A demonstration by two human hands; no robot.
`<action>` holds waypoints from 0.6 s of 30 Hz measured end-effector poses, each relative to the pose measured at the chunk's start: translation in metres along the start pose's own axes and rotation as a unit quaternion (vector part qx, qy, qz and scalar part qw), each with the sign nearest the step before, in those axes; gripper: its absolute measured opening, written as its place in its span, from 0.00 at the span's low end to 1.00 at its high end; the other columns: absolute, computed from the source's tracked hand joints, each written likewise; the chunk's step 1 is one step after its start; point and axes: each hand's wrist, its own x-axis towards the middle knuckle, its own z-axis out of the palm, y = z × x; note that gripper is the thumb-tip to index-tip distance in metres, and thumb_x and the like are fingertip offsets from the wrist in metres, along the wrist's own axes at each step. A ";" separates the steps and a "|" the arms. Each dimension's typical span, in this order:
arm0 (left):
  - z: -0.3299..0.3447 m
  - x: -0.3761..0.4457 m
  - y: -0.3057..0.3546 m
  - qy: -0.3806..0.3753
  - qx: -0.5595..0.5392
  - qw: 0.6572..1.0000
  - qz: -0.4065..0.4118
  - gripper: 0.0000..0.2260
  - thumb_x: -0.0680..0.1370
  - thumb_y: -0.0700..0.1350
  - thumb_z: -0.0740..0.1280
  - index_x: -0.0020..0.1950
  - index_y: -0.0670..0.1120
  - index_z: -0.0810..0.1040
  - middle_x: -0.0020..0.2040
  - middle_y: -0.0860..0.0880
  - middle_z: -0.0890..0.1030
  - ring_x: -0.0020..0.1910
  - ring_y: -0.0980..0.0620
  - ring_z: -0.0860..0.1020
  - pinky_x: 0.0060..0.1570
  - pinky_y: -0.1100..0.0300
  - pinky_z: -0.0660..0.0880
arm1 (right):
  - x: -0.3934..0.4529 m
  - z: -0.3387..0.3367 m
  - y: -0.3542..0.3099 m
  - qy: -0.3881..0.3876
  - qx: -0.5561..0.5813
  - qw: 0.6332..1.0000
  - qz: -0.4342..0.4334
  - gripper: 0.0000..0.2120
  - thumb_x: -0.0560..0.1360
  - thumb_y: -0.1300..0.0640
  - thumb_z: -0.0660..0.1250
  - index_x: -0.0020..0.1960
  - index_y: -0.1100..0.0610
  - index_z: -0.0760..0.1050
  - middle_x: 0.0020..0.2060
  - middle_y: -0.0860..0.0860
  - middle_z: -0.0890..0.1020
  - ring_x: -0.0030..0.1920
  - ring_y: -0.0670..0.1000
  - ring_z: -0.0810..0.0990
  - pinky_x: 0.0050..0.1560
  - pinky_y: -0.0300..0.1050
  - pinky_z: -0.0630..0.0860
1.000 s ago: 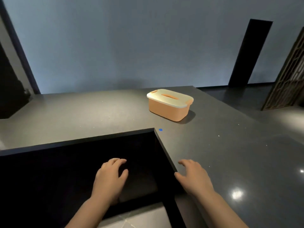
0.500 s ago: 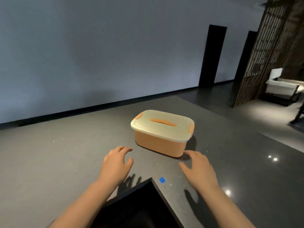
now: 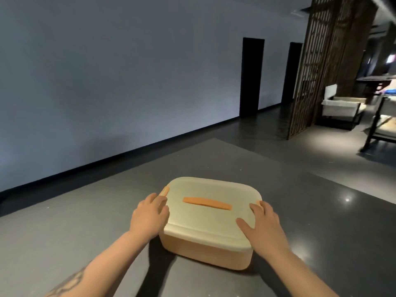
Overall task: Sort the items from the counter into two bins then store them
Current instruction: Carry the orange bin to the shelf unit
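Both hands reached rounded, smooth-lidded orange bin.

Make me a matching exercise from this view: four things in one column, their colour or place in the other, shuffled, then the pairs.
Things:
1. lid
2. handle
3. left hand
4. right hand

Descriptions:
A. at the bin's right end
B. cream
C. orange strip on top
D. at the bin's left end, by an orange clip

Pairs: 1-B, 2-C, 3-D, 4-A
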 end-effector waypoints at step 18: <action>0.019 0.042 0.010 -0.091 -0.003 0.995 0.048 0.18 0.80 0.58 0.51 0.69 0.57 0.62 0.62 0.45 0.65 0.48 0.43 0.75 0.47 0.54 0.73 | -0.001 0.004 -0.016 0.016 0.038 0.983 0.177 0.27 0.77 0.37 0.56 0.73 0.39 0.55 0.65 0.50 0.65 0.47 0.50 0.71 0.48 0.43 0.67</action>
